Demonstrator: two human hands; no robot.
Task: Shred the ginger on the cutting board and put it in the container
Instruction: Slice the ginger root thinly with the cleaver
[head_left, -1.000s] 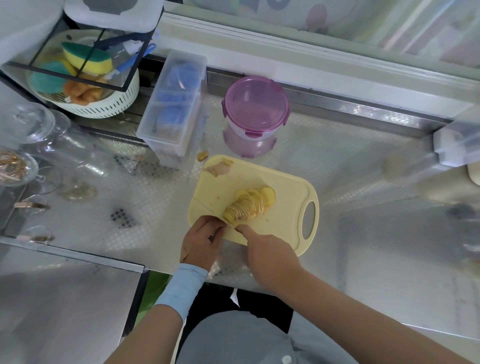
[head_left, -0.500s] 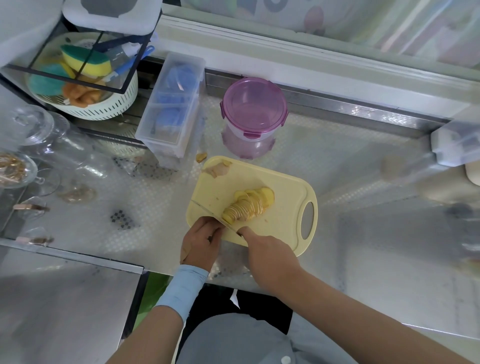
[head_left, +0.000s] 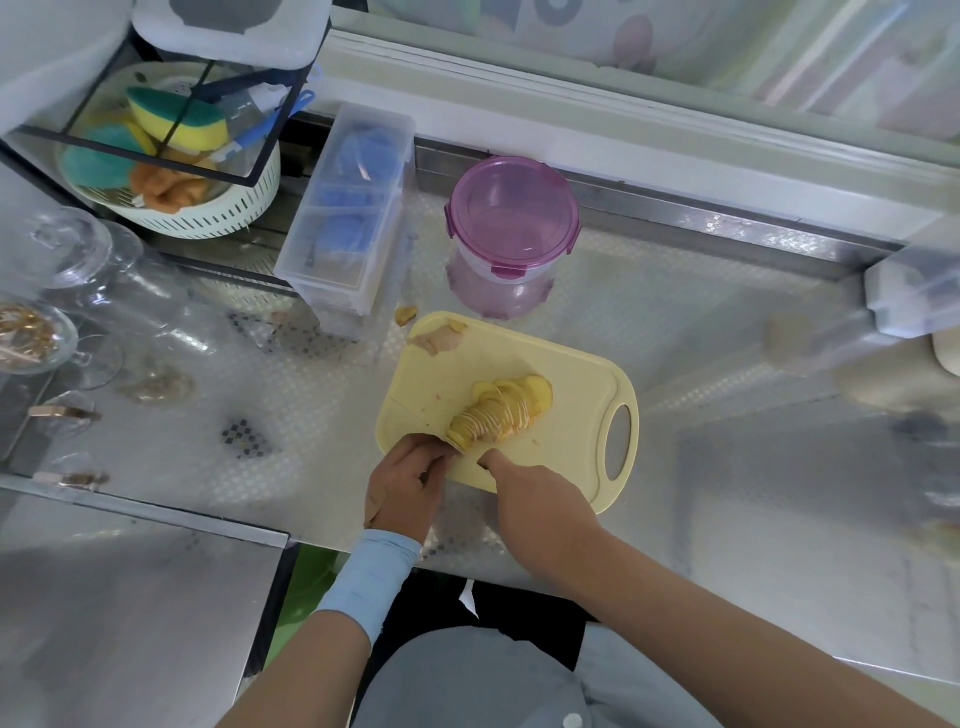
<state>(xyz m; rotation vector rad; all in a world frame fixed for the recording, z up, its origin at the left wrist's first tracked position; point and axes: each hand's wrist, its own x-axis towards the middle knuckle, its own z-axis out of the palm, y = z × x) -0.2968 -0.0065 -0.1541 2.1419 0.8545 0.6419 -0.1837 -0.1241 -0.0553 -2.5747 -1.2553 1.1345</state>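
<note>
A fanned row of thin ginger slices (head_left: 501, 410) lies on the yellow cutting board (head_left: 571, 395). At the row's near end my left hand (head_left: 405, 483) has its fingers curled round the uncut ginger stub, which is mostly hidden. My right hand (head_left: 530, 488) grips the knife, index finger stretched forward. The thin knife blade (head_left: 415, 418) lies across the board's near left corner, against the last slice. A round container with a purple lid (head_left: 511, 218) stands closed just beyond the board. Ginger peel (head_left: 436, 340) sits at the board's far corner.
A clear compartment box (head_left: 348, 208) stands left of the container. A white colander with sponges (head_left: 171, 171) sits under a wire rack at the far left, glass jars (head_left: 78, 249) in front of it. Another clear box (head_left: 914, 296) is at the right edge. A ginger scrap (head_left: 406, 314) lies off the board.
</note>
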